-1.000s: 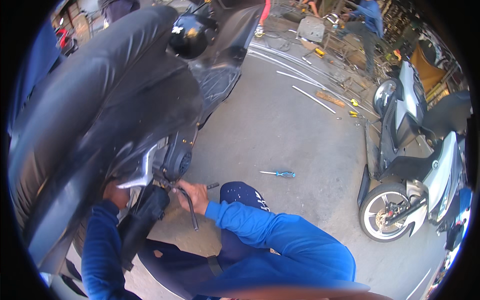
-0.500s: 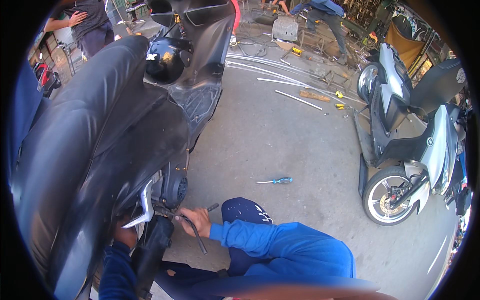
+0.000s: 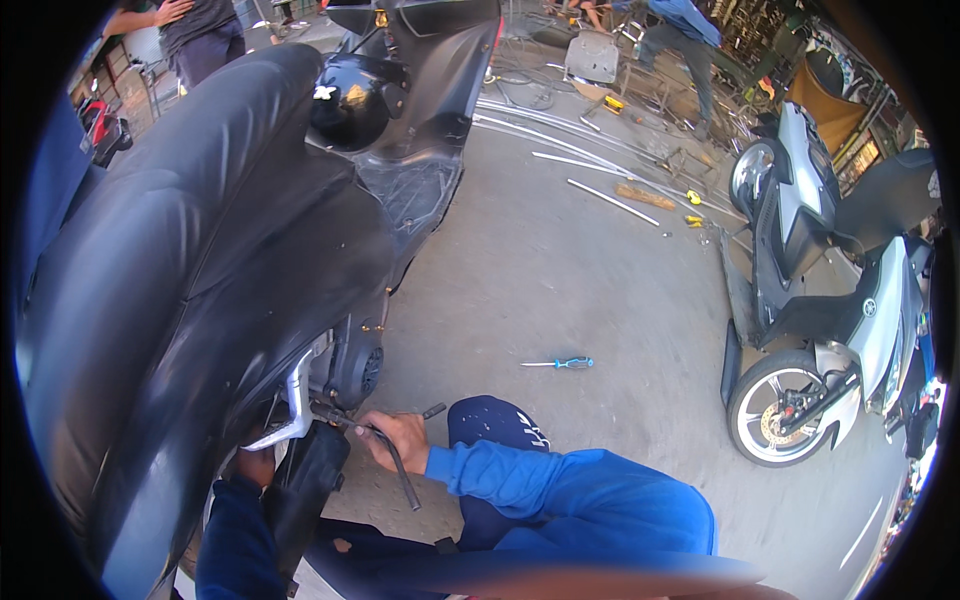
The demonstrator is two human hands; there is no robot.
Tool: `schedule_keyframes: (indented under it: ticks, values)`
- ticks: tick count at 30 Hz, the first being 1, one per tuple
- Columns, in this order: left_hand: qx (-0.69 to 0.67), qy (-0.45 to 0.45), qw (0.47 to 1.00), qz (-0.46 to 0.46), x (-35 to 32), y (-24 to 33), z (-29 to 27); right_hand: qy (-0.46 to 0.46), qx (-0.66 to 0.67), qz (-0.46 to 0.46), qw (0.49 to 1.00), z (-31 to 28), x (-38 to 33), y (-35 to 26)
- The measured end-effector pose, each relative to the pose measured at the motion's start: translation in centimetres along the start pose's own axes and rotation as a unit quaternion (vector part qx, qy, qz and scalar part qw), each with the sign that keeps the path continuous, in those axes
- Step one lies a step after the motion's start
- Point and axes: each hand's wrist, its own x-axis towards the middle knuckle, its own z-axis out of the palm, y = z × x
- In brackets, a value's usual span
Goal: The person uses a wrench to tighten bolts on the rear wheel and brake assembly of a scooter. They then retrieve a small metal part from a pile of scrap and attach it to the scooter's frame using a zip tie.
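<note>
Beside a black scooter (image 3: 290, 240) with smooth, glossy panels, the right hand (image 3: 396, 440) is gripping a slim, dark metal tool (image 3: 408, 485) near a curved silver bracket (image 3: 297, 400); the left hand (image 3: 256, 466) is reaching behind it, its grip too hidden to tell. A blue-handled screwdriver (image 3: 572, 363) is lying on gritty grey ground (image 3: 480, 290), pale rods (image 3: 613, 202) stretching beyond. As half a second ago, the right hand is staying on the tool.

Dusty grey concrete floor (image 3: 620, 290), daylit; thin white painted line (image 3: 862, 527) lower rt. Top rt: ochre cloth sheet (image 3: 832, 105) nr dark, cluttered backdrop (image 3: 757, 42).
</note>
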Motion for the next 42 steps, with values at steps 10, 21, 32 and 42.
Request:
schedule_keyframes:
  ticks: [10,21,32,42]
  values:
    - [-0.182,-0.036,0.977,-0.101,2.7,4.9,-4.4,0.040,-0.018,-0.028,0.999,0.6,0.1,0.4]
    - [-0.151,0.022,0.983,-0.103,4.4,8.2,-7.4,0.061,-0.047,-0.022,0.997,0.9,-0.3,0.2]
    - [-0.146,0.007,0.975,-0.168,2.6,9.8,-13.0,0.007,-0.050,-0.002,0.999,1.3,0.0,1.9]
    - [-0.069,-0.020,0.988,-0.138,6.8,11.3,-17.4,0.030,-0.031,-0.084,0.995,1.6,0.6,2.8]
